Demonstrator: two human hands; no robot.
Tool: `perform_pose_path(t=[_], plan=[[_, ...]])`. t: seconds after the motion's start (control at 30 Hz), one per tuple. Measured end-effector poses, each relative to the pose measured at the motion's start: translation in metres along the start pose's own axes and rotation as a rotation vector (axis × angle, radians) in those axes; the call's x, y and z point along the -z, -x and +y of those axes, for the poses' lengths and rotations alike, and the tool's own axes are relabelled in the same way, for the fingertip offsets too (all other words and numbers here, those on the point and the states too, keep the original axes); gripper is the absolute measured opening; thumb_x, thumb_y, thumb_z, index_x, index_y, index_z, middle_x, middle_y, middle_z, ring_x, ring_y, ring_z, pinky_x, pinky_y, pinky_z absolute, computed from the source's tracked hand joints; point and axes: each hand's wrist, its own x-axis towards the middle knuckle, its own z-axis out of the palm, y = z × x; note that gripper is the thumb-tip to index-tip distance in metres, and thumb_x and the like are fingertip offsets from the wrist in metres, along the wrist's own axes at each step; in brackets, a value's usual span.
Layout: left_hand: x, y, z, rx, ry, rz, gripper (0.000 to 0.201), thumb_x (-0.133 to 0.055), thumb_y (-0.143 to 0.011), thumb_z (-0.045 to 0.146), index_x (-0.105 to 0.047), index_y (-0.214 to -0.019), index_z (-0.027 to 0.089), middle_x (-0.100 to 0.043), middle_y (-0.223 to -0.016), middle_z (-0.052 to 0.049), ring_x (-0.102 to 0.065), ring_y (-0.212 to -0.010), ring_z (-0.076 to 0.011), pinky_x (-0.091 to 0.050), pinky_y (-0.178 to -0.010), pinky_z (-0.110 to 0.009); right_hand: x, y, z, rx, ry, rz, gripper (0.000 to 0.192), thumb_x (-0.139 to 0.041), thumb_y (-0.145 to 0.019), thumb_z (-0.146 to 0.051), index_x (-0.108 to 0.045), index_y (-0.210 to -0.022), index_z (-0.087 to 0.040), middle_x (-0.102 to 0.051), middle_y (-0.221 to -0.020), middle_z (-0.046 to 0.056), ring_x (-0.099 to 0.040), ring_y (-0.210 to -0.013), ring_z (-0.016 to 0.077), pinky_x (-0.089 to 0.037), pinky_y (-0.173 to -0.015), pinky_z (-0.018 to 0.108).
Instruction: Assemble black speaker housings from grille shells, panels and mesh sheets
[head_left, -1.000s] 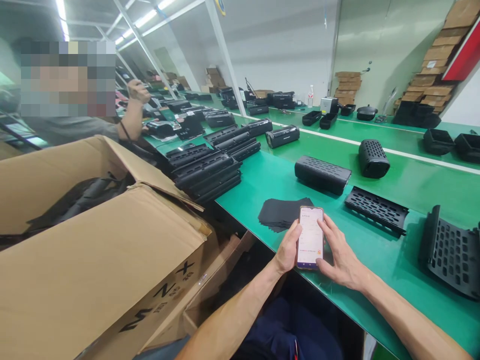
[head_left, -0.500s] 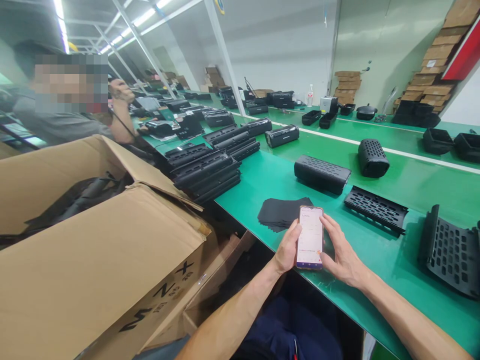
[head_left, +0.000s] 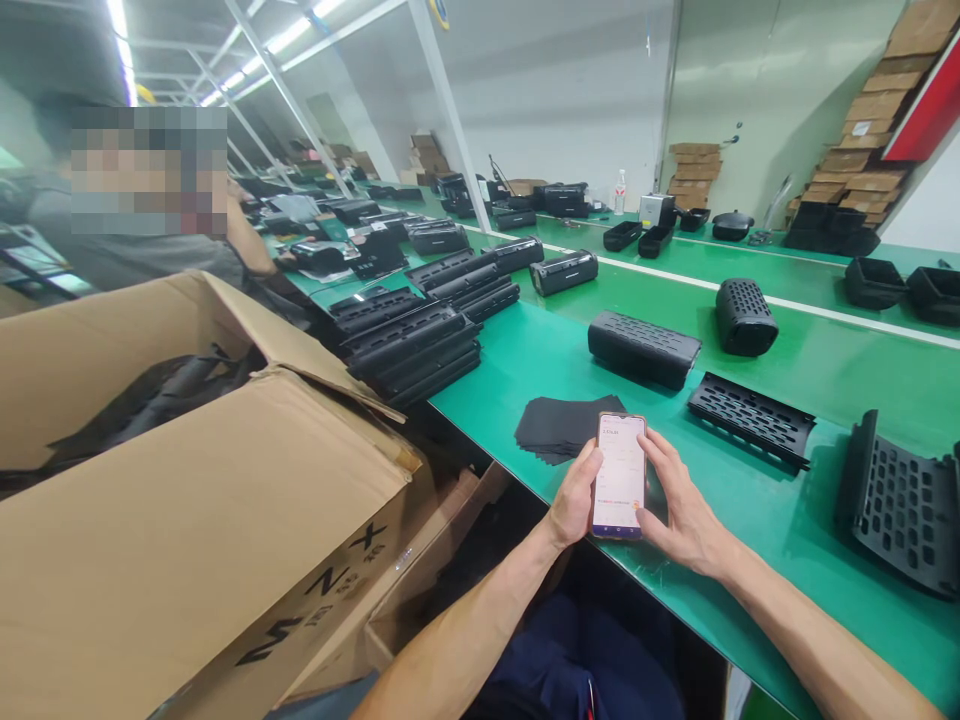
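Observation:
A smartphone [head_left: 619,470] with a lit, mostly white screen is held upright over the table's near edge. My left hand [head_left: 576,498] grips its left side, the thumb along the edge of the screen. At the right side, the fingers of my right hand [head_left: 681,505] touch the upper edge, and its thumb rests by the lower right corner of the screen. Just behind the phone lies a fanned stack of thin black sheets [head_left: 559,428], partly covered by it.
On the green table [head_left: 525,350] stand a black perforated housing [head_left: 645,347], a second housing [head_left: 746,315] and perforated shells [head_left: 752,420]. Stacked black panels [head_left: 412,345] lie to the left. A large open cardboard box [head_left: 187,520] fills the lower left; a co-worker [head_left: 150,260] is behind it.
The co-worker's head has shifted slightly right, and their raised hand is now mostly out of sight. My right thumb has moved slightly on the phone, which stays in place.

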Motion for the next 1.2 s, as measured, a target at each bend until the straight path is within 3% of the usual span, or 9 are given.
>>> perform_pose_path(t=[0.33, 0.87, 1.2], plan=[[-0.0003, 0.0009, -0.0008, -0.005, 0.013, 0.008, 0.055, -0.065, -0.096, 0.057, -0.059, -0.132, 0.015, -0.078, -0.113, -0.015, -0.078, -0.089, -0.0298, -0.061, -0.084, -0.045, -0.0017, 0.0035, 0.0011, -0.021, 0.059, -0.04, 0.093, -0.06, -0.093, -0.03, -0.006, -0.169, -0.03, -0.004, -0.177, 0.015, -0.01, -0.163, 0.0397, -0.038, -0.121, 0.064], [-0.0015, 0.0008, -0.0001, -0.011, 0.018, 0.021, 0.054, -0.066, -0.096, 0.055, -0.06, -0.131, 0.015, -0.078, -0.112, -0.014, -0.078, -0.086, -0.0279, -0.062, -0.081, -0.042, -0.0012, 0.0029, 0.0016, 0.003, 0.078, -0.03, 0.089, -0.055, -0.096, -0.031, -0.004, -0.169, -0.029, -0.008, -0.176, 0.015, -0.01, -0.163, 0.0371, -0.036, -0.122, 0.063], [-0.0021, -0.0003, -0.0014, -0.029, 0.027, 0.037, 0.055, -0.068, -0.095, 0.055, -0.063, -0.133, 0.016, -0.076, -0.122, -0.015, -0.076, -0.102, -0.0316, -0.059, -0.09, -0.044, -0.008, 0.0037, -0.0035, -0.038, 0.134, -0.011, 0.097, -0.063, -0.094, -0.038, -0.002, -0.169, -0.031, -0.002, -0.176, 0.017, -0.016, -0.161, 0.0422, -0.038, -0.119, 0.067]])
